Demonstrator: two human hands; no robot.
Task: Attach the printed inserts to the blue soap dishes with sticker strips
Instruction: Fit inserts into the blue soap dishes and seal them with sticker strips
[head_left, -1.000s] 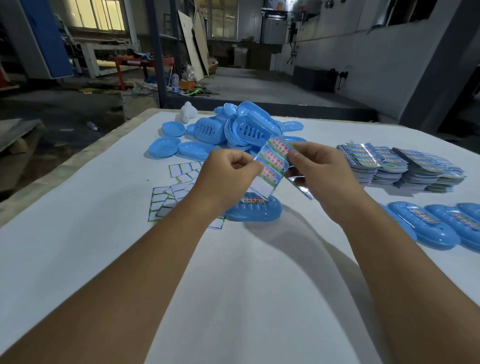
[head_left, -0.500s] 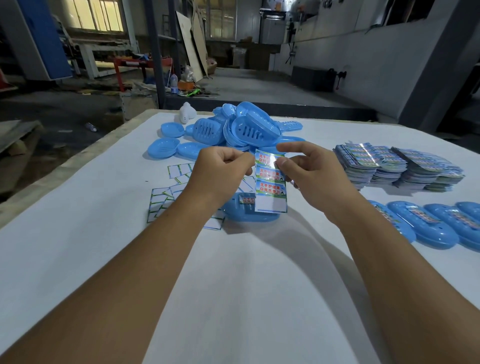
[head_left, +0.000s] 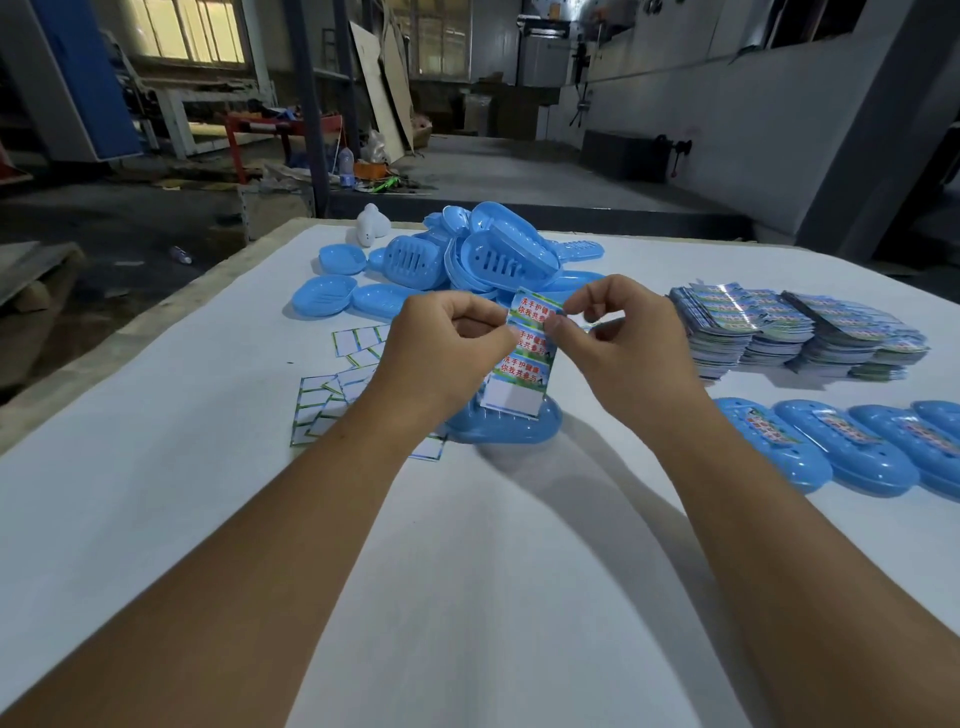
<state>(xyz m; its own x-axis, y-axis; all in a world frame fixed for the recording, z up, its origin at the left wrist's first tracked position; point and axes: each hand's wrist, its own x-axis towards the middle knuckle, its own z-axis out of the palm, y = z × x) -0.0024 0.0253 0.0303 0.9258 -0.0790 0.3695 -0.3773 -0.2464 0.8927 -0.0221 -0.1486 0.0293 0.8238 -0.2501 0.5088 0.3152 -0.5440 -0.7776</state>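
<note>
- Left hand (head_left: 447, 338): fingers curled, pinching the left edge of a sticker strip (head_left: 524, 358) held upright over the table (head_left: 467, 597).
- Right hand (head_left: 618, 332): thumb and forefinger pinched at the strip's upper right edge, apparently picking at one printed label; whether a label has lifted cannot be told.
- Sticker strip: three printed labels remain on it, with one blank backing panel at the bottom, which suggests one label is already used.
- Soap dish in work (head_left: 511, 428): closed, blue, lying directly below the strip between the two hands; its top is mostly hidden, so whether it carries a label cannot be told.
- Finished dishes (head_left: 810, 441): a row of closed blue dishes at the right edge, each showing a printed label on its lid; judged done.
- Spent backing sheets (head_left: 332, 400): blank panels scattered to the left of the dish in work.
- Printed stock (head_left: 795, 327): several thick stacks further right; a large supply left.
- Unassembled dishes (head_left: 467, 254): a heap of blue trays and lids at the far end; much of the job appears to remain.
</note>
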